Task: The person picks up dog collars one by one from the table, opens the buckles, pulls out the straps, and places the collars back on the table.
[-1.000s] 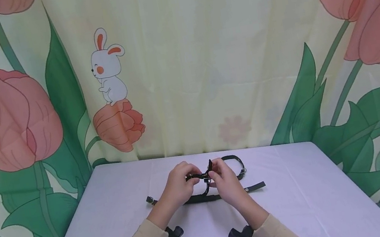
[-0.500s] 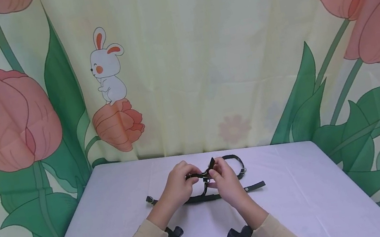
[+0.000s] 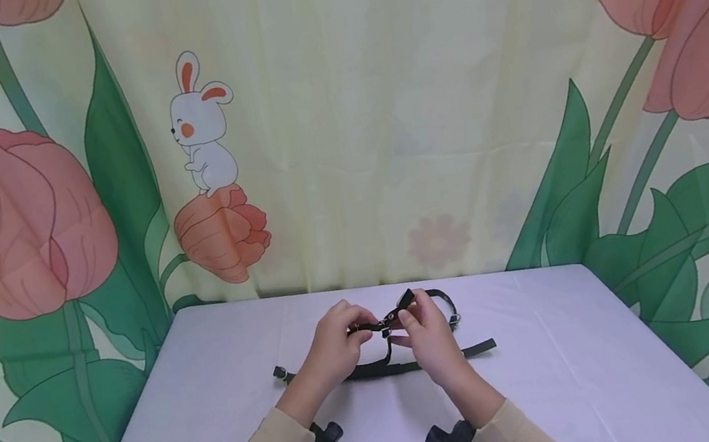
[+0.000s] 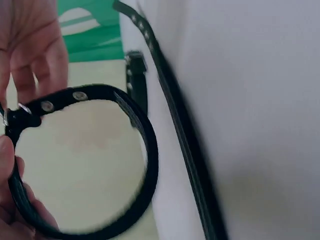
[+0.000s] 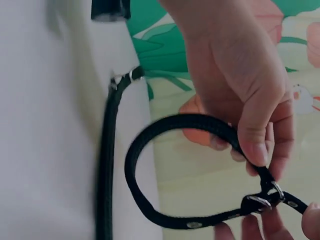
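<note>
Both hands hold a black collar (image 4: 152,165) with metal eyelets and a silver buckle (image 5: 258,202), raised above the table. Its band makes a round loop, and the eyeleted end (image 5: 294,203) sticks out past the buckle. My left hand (image 3: 338,345) pinches the band beside the buckle between thumb and fingers. With thumb and fingers, my right hand (image 3: 434,340) grips the collar's free end. In the head view the hands hide part of the loop. Below them a long black strap (image 3: 383,370) lies across the table.
A second black looped strap (image 3: 451,306) with a buckle lies behind the right hand. Black curved pieces (image 3: 327,437) sit at both wrists. The white-covered table (image 3: 563,374) ends at a printed curtain (image 3: 347,136).
The collar's free end has tilted and been drawn to the right. My right hand has shifted slightly right with it, while my left hand stays almost still.
</note>
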### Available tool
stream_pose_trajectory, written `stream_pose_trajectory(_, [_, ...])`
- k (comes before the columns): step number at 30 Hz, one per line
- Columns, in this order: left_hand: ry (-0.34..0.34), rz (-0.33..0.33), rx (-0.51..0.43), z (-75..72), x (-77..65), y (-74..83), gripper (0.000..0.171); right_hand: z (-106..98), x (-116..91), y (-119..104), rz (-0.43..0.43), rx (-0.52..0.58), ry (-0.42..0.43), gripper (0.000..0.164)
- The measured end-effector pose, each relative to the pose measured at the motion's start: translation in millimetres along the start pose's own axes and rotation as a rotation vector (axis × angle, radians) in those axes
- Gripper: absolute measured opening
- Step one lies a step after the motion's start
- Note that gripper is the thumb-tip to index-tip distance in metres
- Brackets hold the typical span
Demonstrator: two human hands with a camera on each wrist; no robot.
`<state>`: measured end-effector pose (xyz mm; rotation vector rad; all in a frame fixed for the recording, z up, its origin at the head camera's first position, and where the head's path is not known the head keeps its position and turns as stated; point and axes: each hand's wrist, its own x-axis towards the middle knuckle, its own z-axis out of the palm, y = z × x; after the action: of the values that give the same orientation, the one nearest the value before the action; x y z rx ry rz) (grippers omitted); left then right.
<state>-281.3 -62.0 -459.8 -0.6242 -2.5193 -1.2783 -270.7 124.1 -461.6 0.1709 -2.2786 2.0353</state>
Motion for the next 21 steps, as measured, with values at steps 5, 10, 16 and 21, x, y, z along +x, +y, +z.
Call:
stream_pose_trajectory(5, [-0.01,0.034,0.006,0.4,6.0,4.6,0.024,-7.3,2.9,-7.7,0.014,-0.017,-0.007,0.014])
stream_pose_trajectory(10, [-0.057,0.006,0.033,-1.0,8.1,4.6,0.026,-7.4,2.8,-8.3,0.024,-0.008,-0.026,0.014])
stream_pose_trajectory(16, [-0.11,-0.023,0.017,0.1,7.7,2.5,0.029,-6.9,2.6,-6.6,0.015,-0.012,-0.036,0.014])
stream_pose_trajectory(21, [-0.152,-0.044,-0.001,-0.7,8.0,2.8,0.032,-5.8,2.8,-7.7,0.004,-0.021,-0.057,0.013])
